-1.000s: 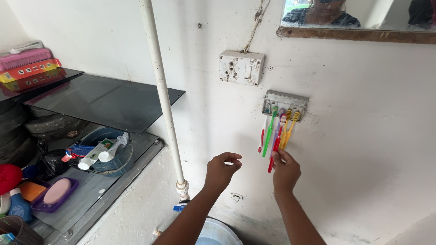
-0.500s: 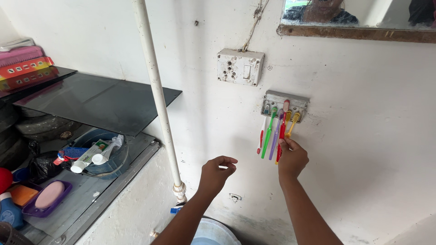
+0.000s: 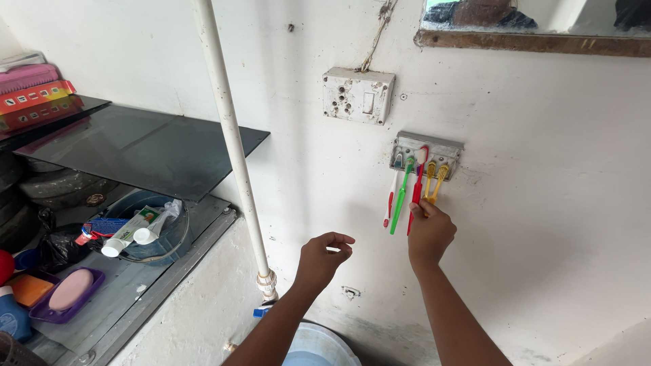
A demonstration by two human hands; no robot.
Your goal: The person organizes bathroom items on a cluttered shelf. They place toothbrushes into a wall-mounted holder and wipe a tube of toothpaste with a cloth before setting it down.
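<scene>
Two toothpaste tubes (image 3: 129,232), white with white caps and green-red printing, lie side by side in a blue basin (image 3: 178,238) on the lower shelf, left. Far upper left, a flat red-and-yellow carton (image 3: 37,96) rests on the dark glass shelf (image 3: 156,152), under a pink one (image 3: 28,76). No screens or signs.

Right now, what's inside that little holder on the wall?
The grey holder has toothbrushes hanging in it: a white-and-red one, a green one, a red one and yellow ones. The right hand grips the red one and covers some lower handles.
</scene>
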